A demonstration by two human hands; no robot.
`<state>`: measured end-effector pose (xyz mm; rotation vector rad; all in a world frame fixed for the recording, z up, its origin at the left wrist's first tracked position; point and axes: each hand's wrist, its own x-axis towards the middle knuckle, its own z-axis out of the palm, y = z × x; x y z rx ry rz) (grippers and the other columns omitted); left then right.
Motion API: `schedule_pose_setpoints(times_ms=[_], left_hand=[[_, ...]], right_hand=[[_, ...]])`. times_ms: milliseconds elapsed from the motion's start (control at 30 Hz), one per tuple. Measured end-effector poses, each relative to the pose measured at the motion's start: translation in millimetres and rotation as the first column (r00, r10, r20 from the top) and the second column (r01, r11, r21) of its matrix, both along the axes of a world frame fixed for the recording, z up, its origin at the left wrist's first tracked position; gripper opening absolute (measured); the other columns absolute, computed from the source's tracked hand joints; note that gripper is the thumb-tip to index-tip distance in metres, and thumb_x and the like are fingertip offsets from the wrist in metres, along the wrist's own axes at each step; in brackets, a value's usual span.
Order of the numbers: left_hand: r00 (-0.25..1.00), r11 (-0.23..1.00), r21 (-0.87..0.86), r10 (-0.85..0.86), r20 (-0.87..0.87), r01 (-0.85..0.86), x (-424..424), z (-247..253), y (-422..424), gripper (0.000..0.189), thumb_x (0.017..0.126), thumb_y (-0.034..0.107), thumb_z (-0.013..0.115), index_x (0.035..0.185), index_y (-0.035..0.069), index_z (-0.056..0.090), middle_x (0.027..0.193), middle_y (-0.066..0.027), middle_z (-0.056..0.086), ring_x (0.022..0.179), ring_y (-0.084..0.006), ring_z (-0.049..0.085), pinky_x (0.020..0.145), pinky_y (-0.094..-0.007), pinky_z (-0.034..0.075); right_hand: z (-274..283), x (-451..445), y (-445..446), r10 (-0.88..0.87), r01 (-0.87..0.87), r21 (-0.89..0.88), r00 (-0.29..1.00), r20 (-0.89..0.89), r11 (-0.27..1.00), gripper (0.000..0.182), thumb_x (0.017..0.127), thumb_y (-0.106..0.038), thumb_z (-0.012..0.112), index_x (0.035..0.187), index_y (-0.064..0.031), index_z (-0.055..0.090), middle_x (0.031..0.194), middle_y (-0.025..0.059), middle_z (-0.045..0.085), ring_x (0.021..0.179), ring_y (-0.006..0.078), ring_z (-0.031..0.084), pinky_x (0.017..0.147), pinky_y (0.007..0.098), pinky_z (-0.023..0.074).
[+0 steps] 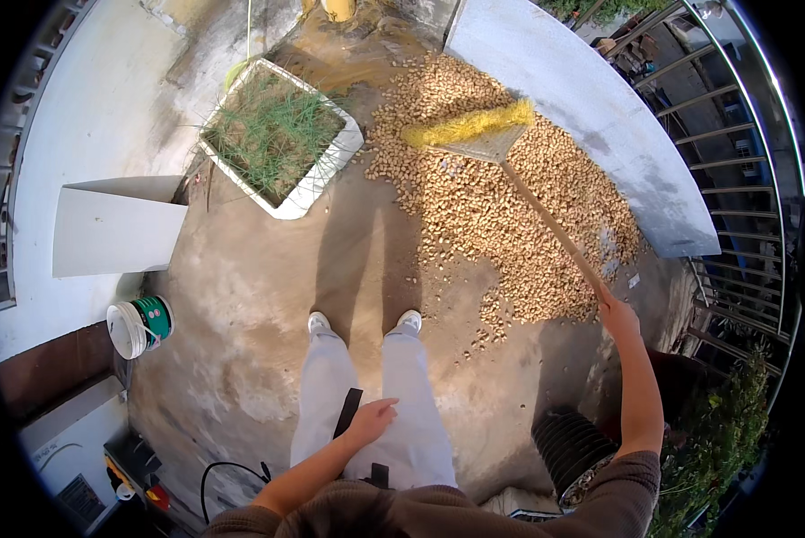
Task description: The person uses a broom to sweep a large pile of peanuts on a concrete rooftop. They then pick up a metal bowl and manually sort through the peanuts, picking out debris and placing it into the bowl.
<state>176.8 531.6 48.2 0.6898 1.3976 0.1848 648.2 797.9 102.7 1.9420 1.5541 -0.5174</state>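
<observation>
My right hand (619, 319) grips the end of the wooden handle of a broom (551, 225). The broom's head has yellow bristles (469, 124) and lies over a wide spread of what look like peanuts in their shells (469, 222) on the concrete floor. Loose ones trail off toward my feet. In front of my thighs hangs my left hand (373, 422), close to a black strap (348, 411). No object shows in it, and its fingers look loosely bent, partly hidden from above.
A white planter box (345, 144) with thin green plants stands at the far left. A lidded bucket (130, 329) is beside the left wall. To the right run a low white wall (597, 128) and a metal railing (772, 195). A black ribbed container (570, 444) sits behind my right arm.
</observation>
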Motion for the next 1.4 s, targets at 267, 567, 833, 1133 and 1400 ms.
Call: schedule_pose_setpoints(times_ms=[267,567,833,1133,1400], left_hand=[[0.993,0.993,-0.062,-0.096,0.065,0.100,19,9,5,0.034,0.089,0.017,0.048,0.121,0.006,0.055,0.091,-0.0063,0.065,0.075,-0.0119,0.060,0.063,-0.0253,0.050],[0.995,0.999,-0.015,-0.046,0.091,0.047,-11,-5,7,0.034,0.089,0.016,0.048,0.120,0.006,0.055,0.088,-0.0063,0.065,0.074,-0.0117,0.060,0.062,-0.0247,0.050],[0.995,0.992,-0.080,0.102,0.000,-0.102,-73,-21,-7,0.036,0.085,0.017,0.051,0.119,0.005,0.056,0.088,-0.0095,0.066,0.076,-0.0166,0.062,0.072,-0.0285,0.048],[0.998,0.994,-0.097,0.058,0.012,-0.057,-82,-19,-12,0.035,0.087,0.017,0.050,0.119,0.005,0.056,0.088,-0.0086,0.066,0.075,-0.0147,0.061,0.068,-0.0271,0.049],[0.989,0.991,0.043,-0.130,0.065,0.128,-64,-14,9,0.033,0.088,0.015,0.049,0.118,0.003,0.056,0.088,-0.0072,0.065,0.074,-0.0115,0.060,0.064,-0.0246,0.049]], right_hand=[[109,36,-124,-0.299,0.331,0.125,0.928,-0.222,0.935,0.043,0.088,-0.018,0.054,0.130,-0.0192,0.047,0.088,0.0199,0.063,0.079,0.0343,0.062,0.068,0.0397,0.0473],[25,-80,-49,-0.149,0.324,0.236,0.822,-0.550,0.916,0.043,0.086,-0.013,0.054,0.129,-0.0207,0.049,0.075,0.0156,0.061,0.063,0.0251,0.059,0.063,0.0350,0.0463],[-80,-273,175,0.184,-0.022,0.379,0.899,-0.397,0.925,0.034,0.090,-0.029,0.047,0.122,-0.0214,0.055,0.091,0.0159,0.064,0.081,0.0303,0.063,0.072,0.0398,0.0491],[-80,-220,120,0.166,-0.139,0.135,0.961,-0.220,0.981,0.038,0.091,-0.028,0.045,0.128,-0.0313,0.045,0.093,0.0147,0.064,0.086,0.0331,0.062,0.074,0.0452,0.0496],[41,-73,-52,-0.100,0.101,0.016,0.992,-0.078,0.995,0.043,0.088,-0.029,0.050,0.130,-0.0358,0.043,0.098,0.0178,0.062,0.091,0.0367,0.059,0.077,0.0466,0.0468]])
